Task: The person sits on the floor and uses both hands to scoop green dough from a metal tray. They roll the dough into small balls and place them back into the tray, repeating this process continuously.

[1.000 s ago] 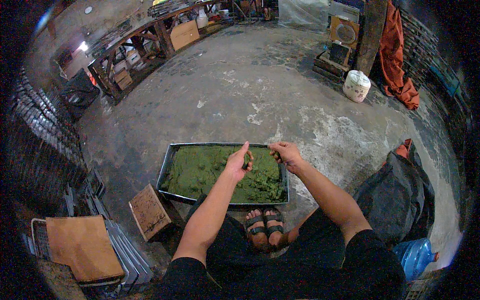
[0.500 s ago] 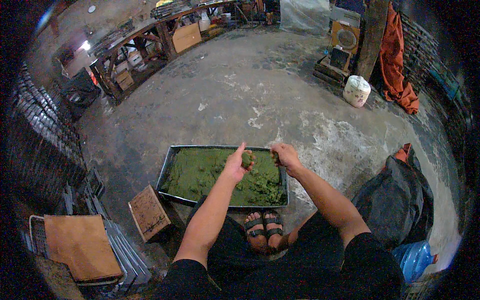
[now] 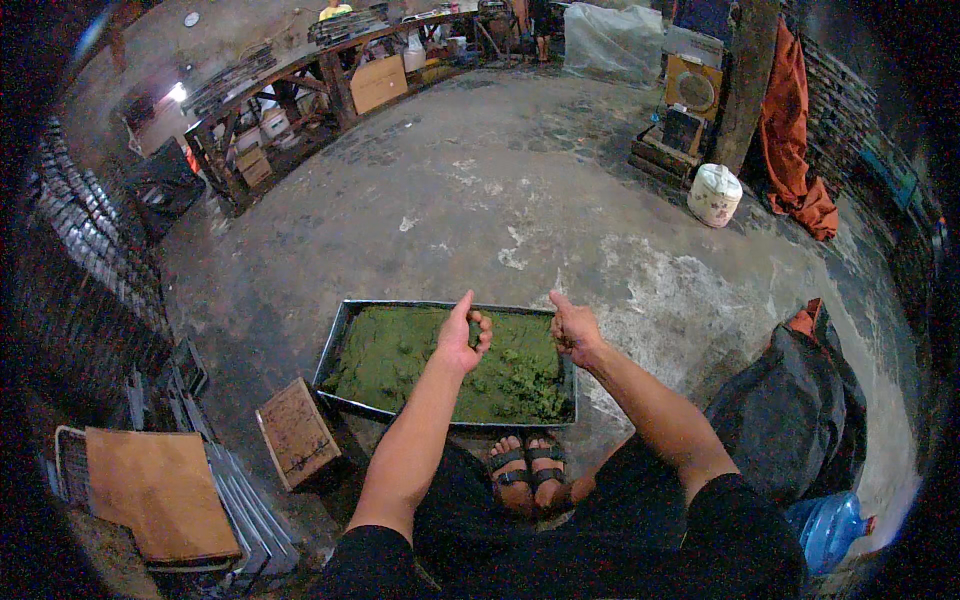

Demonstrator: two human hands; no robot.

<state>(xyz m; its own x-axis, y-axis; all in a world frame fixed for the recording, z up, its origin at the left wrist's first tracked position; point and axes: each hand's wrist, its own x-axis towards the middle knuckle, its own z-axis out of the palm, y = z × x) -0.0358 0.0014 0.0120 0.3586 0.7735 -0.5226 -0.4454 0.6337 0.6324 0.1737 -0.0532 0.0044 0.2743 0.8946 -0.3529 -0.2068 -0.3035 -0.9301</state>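
A shallow rectangular metal tray (image 3: 330, 350) on the floor in front of my feet is filled with moist-looking green material (image 3: 400, 345), smooth at the left and crumbly at the lower right. Above its middle is my left hand (image 3: 462, 338), thumb up and fingers curled; dark green shows in the hollow, and whether it is a lump or the tray's contents behind cannot be told. My right hand (image 3: 577, 330) hovers over the tray's right edge, its thumb raised and its fingers folded in. What those fingers hold, if anything, is hidden.
A wooden box (image 3: 298, 432) stands left of the tray, near a brown board (image 3: 155, 495) on stacked metal frames. To the right are a black bag (image 3: 785, 420) and a blue water jug (image 3: 828, 530). Farther off, a white container (image 3: 715, 196) sits beside a post.
My hands have moved apart, the left one shifting leftward. The green lump that bulged from my left hand no longer shows plainly. My right thumb is now raised.
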